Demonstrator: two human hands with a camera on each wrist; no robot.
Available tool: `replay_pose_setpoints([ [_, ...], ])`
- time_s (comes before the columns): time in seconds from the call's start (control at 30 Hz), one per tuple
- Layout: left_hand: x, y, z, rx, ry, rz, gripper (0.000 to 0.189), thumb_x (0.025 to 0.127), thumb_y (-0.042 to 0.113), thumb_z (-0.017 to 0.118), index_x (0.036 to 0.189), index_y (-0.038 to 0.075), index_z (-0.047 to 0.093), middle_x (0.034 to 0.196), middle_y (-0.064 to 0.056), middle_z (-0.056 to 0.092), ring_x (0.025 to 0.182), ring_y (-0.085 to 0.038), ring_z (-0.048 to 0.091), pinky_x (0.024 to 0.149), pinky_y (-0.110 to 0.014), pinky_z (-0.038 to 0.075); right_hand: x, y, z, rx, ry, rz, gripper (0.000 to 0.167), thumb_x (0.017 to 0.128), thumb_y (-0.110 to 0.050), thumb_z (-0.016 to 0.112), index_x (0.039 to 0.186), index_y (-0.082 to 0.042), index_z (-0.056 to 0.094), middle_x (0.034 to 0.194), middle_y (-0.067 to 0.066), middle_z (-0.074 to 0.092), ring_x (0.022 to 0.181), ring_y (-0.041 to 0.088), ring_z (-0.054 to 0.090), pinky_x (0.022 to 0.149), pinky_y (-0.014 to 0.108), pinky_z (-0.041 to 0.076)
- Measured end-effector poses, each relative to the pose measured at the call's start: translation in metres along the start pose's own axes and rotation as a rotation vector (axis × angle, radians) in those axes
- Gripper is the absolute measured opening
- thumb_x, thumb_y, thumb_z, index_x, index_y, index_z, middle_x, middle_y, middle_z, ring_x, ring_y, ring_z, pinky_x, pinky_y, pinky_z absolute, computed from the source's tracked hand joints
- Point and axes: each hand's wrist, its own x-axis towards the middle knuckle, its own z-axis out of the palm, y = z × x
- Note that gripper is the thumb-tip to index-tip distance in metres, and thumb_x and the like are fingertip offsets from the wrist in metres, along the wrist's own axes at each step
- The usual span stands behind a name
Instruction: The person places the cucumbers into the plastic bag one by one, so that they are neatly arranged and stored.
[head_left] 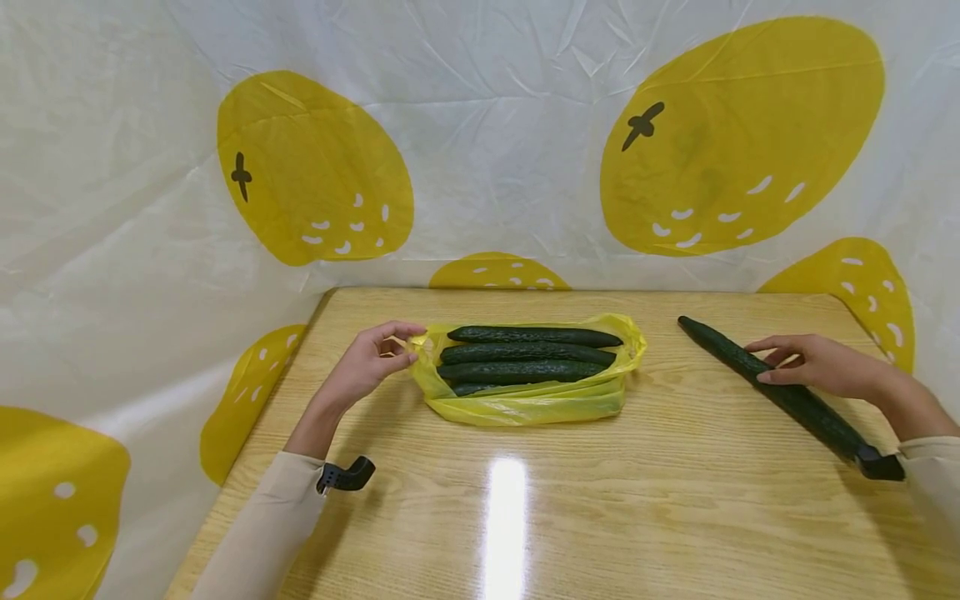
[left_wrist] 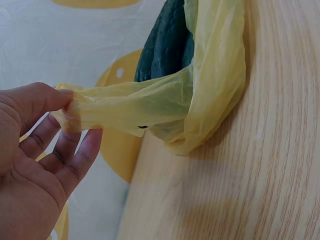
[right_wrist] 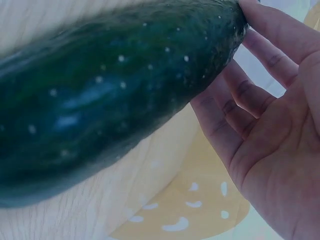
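My left hand (head_left: 358, 367) pinches the left end of a thin yellow plastic bag (head_left: 525, 410) between thumb and fingers. In the left wrist view the bag's edge (left_wrist: 125, 105) is pulled out taut toward the thumb. Several dark green cucumbers (head_left: 532, 353) lie side by side in the bag's open top. Off to the right, my right hand (head_left: 832, 367) grips another long cucumber (head_left: 716, 343) from above, thumb on the near side. This cucumber slants across the right of the table; whether it touches the wood I cannot tell. Up close it shows small pale bumps (right_wrist: 120, 59).
Everything is over a light wooden table (head_left: 600, 508) with a bright light reflection near its front. A white curtain with yellow fruit prints (head_left: 495, 167) hangs behind and at the sides. A black wrist device (head_left: 347, 475) sticks out from the left cuff.
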Motion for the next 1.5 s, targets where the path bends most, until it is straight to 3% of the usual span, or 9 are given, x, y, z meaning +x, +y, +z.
replay_pose_setpoints([
  [0.2,0.0,0.0,0.0,-0.002,0.0,-0.002,0.036,0.098,0.012,0.069,0.134,0.013,0.065,0.129,-0.01,0.06,0.092,-0.03,0.061,0.084,-0.048,0.055,0.002,-0.005,0.003,-0.019,-0.018,0.008,0.064,0.097,-0.028,0.071,0.146,0.005,0.047,0.121,0.023,0.064,0.102,0.03,0.065,0.071,0.028,0.054],
  [0.53,0.001,-0.001,0.0,-0.007,0.003,0.002,0.036,0.098,0.011,0.069,0.134,0.011,0.065,0.126,-0.011,0.06,0.092,-0.031,0.061,0.083,-0.047,0.055,0.003,-0.012,0.005,-0.018,-0.053,0.019,0.067,0.096,-0.026,0.072,0.146,0.008,0.043,0.119,0.024,0.063,0.102,0.037,0.068,0.073,0.03,0.055],
  [0.67,0.0,0.0,0.0,-0.007,0.001,0.0,0.036,0.098,0.012,0.069,0.134,0.011,0.065,0.126,-0.011,0.06,0.092,-0.03,0.061,0.083,-0.045,0.056,0.004,-0.014,0.004,-0.046,-0.057,0.015,0.068,0.095,-0.026,0.074,0.145,0.009,0.044,0.116,0.022,0.064,0.1,0.036,0.069,0.071,0.029,0.055],
  [0.9,-0.001,0.001,0.0,-0.001,0.006,-0.01,0.038,0.098,0.013,0.069,0.135,0.01,0.064,0.125,-0.009,0.059,0.093,-0.031,0.062,0.086,-0.054,0.054,0.008,-0.02,0.004,-0.152,-0.037,0.018,0.071,0.091,-0.034,0.077,0.143,0.005,0.05,0.108,0.014,0.067,0.086,0.018,0.068,0.07,0.034,0.054],
  [1.17,0.001,-0.002,0.0,-0.002,0.006,-0.008,0.036,0.098,0.013,0.069,0.134,0.014,0.065,0.123,-0.009,0.059,0.093,-0.031,0.062,0.085,-0.054,0.054,0.01,-0.021,0.003,-0.205,-0.04,0.018,0.072,0.09,-0.036,0.078,0.14,0.008,0.052,0.109,0.019,0.068,0.086,0.022,0.068,0.073,0.046,0.056],
  [1.3,0.002,-0.001,0.001,-0.001,0.007,-0.008,0.035,0.098,0.013,0.069,0.133,0.015,0.065,0.124,-0.008,0.06,0.093,-0.031,0.062,0.086,-0.057,0.053,0.009,-0.022,0.001,-0.215,-0.028,0.018,0.068,0.089,-0.035,0.079,0.137,0.007,0.055,0.108,0.016,0.069,0.088,0.024,0.067,0.073,0.044,0.056],
  [1.5,0.002,0.001,0.001,0.007,0.004,0.0,0.036,0.098,0.012,0.069,0.134,0.014,0.065,0.127,-0.01,0.06,0.093,-0.031,0.062,0.084,-0.049,0.055,0.007,-0.023,-0.001,-0.178,-0.001,-0.013,0.059,0.09,-0.032,0.079,0.133,0.002,0.059,0.109,0.011,0.069,0.092,0.026,0.068,0.071,0.035,0.055],
])
